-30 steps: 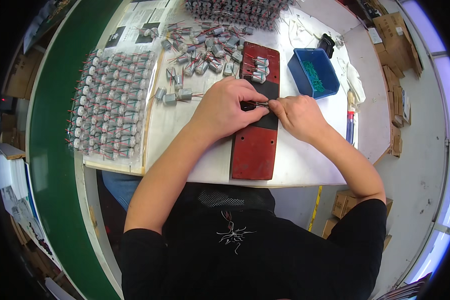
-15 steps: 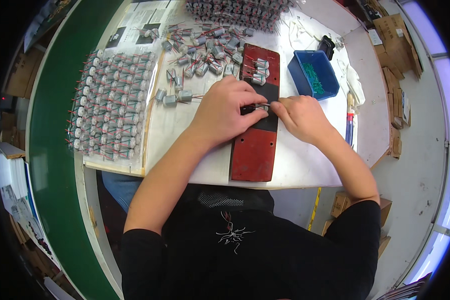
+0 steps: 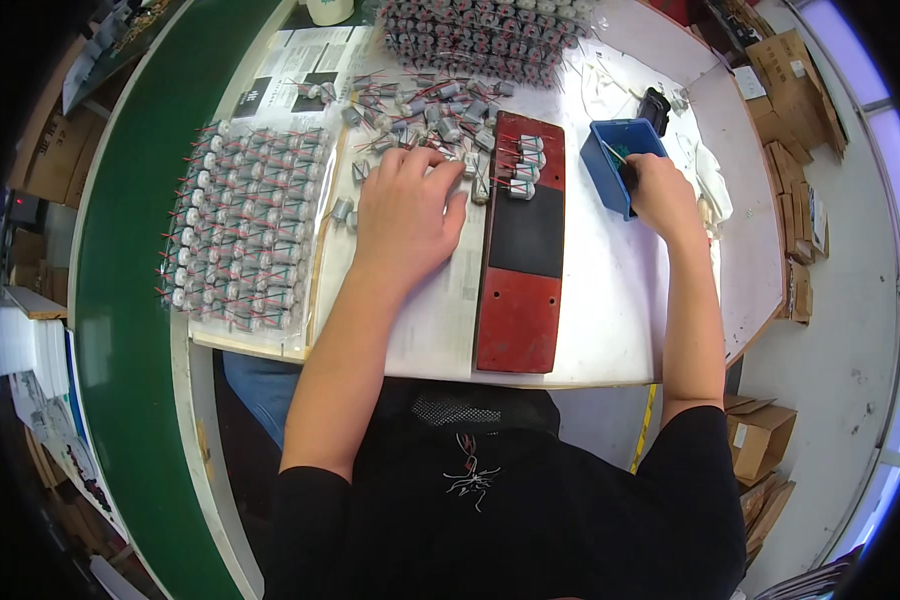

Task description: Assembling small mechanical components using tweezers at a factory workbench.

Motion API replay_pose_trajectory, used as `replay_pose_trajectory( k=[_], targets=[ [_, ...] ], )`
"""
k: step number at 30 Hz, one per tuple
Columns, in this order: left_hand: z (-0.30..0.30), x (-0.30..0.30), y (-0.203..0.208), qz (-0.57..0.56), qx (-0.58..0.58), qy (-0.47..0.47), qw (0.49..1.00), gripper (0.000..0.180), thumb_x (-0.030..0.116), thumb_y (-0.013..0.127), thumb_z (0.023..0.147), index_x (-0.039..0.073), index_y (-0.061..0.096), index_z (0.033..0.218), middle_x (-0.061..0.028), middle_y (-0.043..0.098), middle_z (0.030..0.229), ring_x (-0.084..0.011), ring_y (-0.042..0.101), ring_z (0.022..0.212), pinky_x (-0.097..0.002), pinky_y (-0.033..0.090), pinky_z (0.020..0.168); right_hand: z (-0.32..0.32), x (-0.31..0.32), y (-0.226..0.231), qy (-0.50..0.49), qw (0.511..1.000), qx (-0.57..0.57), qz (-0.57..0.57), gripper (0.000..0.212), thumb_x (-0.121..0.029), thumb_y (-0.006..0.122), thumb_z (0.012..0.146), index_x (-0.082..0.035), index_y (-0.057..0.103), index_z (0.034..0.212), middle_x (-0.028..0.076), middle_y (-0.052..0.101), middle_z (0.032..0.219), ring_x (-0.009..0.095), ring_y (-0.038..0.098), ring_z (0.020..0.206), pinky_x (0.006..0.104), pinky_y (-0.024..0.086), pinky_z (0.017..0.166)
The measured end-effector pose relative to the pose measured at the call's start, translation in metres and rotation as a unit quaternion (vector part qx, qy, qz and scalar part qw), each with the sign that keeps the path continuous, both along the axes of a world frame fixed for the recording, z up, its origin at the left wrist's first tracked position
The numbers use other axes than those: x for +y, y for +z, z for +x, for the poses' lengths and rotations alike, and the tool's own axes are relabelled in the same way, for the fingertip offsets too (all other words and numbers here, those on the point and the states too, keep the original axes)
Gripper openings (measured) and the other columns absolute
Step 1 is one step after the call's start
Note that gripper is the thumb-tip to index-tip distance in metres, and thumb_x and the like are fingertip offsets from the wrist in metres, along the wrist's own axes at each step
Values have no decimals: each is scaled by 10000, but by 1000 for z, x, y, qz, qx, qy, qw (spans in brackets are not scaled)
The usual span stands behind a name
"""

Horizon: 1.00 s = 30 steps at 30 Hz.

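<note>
Table: the white table (image 3: 610, 310) lay under both forearms, which came up from the lower edge, elbows bent.
Batch: packed rows of wired motors (image 3: 250, 225) filled the left side, left of the left hand and apart from it.
Back stack: more motors (image 3: 480, 45) sat banked beyond the hands, cut off by the upper edge.
Board: a long red board (image 3: 518, 335) with a black pad (image 3: 526, 235) lay between the hands, touched by neither.
Left hand: the left hand (image 3: 405, 210) was palm down at the near edge of the loose motors, fingers forward and slightly bent. Thumb and index stood apart with a gap between; index tip at or just beside a grey motor (image 3: 470, 165). Undersides hidden, so could not tell whether anything was gripped.
Right hand: the right hand (image 3: 662, 195) reached over the bin's right side, knuckles up, fingers bent down inside. Fingertips hidden; could not tell whether they were pinched or parted.
Bin: the blue bin (image 3: 600, 178) stood right of the board, its near right part covered by the hand.
Loose motors: a heap (image 3: 450, 110) spread ahead of the left fingers, some covered by them.
Row: four motors (image 3: 522, 188) lined the board's far half, red wires pointing left.
Stick: a thin pale stick (image 3: 613, 151) slanted toward the right fingers; its kind and far end were unclear.
Green bits: a few (image 3: 625, 148) showed inside the bin.
</note>
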<state>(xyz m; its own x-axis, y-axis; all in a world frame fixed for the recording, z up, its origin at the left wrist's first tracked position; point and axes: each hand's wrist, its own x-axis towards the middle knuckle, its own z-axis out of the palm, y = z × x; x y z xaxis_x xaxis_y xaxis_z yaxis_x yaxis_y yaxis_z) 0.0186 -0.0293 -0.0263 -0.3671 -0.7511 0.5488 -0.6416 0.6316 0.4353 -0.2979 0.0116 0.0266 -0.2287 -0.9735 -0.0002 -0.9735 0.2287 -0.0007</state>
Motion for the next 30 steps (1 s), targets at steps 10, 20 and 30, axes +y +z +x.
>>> replay_pose_trajectory(
  k=[10,20,30],
  targets=[
    [-9,6,10,38,-17,-35,998,309,233,784,812,104,721,1085,-54,652,1056,-272,591,1061,-437,482,906,7,18,6,-30,961,-195,-195,99,-75,735,875,-4,674,907,86,674,773,163,613,670,289,491,649],
    [-1,16,17,161,-39,-80,983,255,196,786,790,85,687,997,-78,637,1013,-308,623,1008,-443,509,868,21,37,-2,-95,849,-460,-242,185,-27,788,835,-15,613,775,-25,627,754,43,506,670,222,434,614],
    [26,11,26,143,-120,-163,969,294,263,777,846,91,723,1078,-64,645,961,-294,643,946,-442,502,896,23,41,0,-68,810,-494,-309,101,-42,760,909,-5,733,999,-26,627,708,31,467,513,197,323,460]
  ],
)
